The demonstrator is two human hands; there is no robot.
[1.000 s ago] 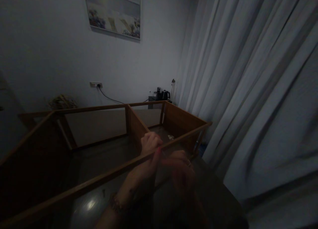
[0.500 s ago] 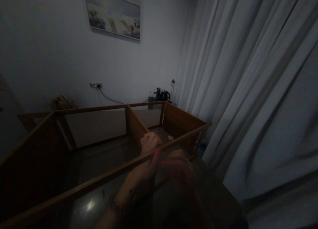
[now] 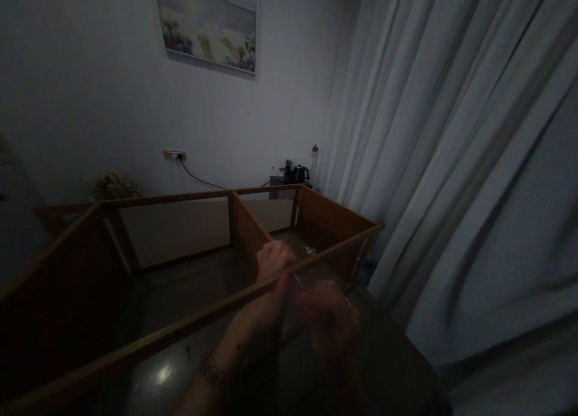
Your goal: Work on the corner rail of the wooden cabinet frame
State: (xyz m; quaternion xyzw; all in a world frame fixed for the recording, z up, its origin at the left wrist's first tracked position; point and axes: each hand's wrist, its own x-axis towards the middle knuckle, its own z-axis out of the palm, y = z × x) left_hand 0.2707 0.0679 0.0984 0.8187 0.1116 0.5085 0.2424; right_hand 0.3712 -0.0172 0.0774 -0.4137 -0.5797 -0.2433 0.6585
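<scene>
A wooden frame (image 3: 171, 330) with panelled ends stretches across the view, its near rail running from lower left to the right. My left hand (image 3: 272, 259) is wrapped around this rail where the middle divider (image 3: 248, 217) meets it, fingers over the far side and thumb on the near side. Just right of the thumb, my right hand (image 3: 332, 316) is closed in a pinch, blurred by motion. A thin, pale metal rod (image 3: 298, 281) sticks out from its fingertips toward the rail; its full shape is hidden by the hand and the dim light.
The frame stands on a dark surface (image 3: 383, 356). A small dark piece (image 3: 188, 351) lies at lower left, and white bits (image 3: 310, 250) rest inside the right compartment. Curtains (image 3: 451, 163) hang at right. Behind are a black kettle (image 3: 300, 174) and a corded wall socket (image 3: 175, 155).
My right hand has drawn slightly down and to the right, away from the rail, and the thin rod now shows at its fingertips. My left hand keeps its grip.
</scene>
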